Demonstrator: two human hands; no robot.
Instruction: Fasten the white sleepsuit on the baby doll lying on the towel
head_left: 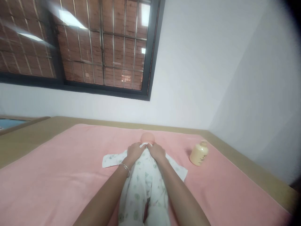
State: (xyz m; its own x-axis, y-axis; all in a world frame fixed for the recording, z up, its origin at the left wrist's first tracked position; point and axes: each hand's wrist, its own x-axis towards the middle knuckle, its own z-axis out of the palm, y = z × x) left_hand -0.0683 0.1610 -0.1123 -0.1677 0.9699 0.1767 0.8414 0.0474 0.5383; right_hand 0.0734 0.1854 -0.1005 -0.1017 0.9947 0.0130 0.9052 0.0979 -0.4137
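Note:
A baby doll [147,137] lies on its back on a pink blanket [58,175], head toward the wall. It wears a white patterned romper [143,182] with sleeves spread to both sides. My left hand [134,151] and my right hand [157,151] rest side by side at the romper's neckline, just below the doll's head. Both hands have their fingers curled and pinched on the cloth at the collar. A thin bracelet circles my left wrist.
A cream-coloured bottle [199,153] lies tilted on the blanket to the right of the doll. The blanket covers a tan mattress [249,169] set against white walls. A barred window [94,47] is on the far wall.

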